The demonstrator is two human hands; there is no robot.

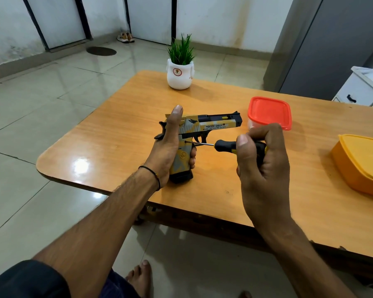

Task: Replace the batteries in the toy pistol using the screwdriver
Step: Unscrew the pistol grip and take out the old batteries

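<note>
A yellow, grey and black toy pistol (211,124) stands on its grip base on the wooden table (121,134), barrel pointing right. My left hand (167,147) grips the pistol's handle from behind, thumb up along the slide. My right hand (261,160) holds a black and yellow screwdriver (224,145) by its handle. The thin shaft lies level, and its tip touches the upper part of the pistol's grip, just behind the trigger.
A small clear tub with a red lid (269,111) stands right of the barrel. An orange lidded box (364,164) sits at the right edge. A white pot with a green plant (180,72) stands at the table's far side. My bare foot (140,278) rests on the tiled floor below.
</note>
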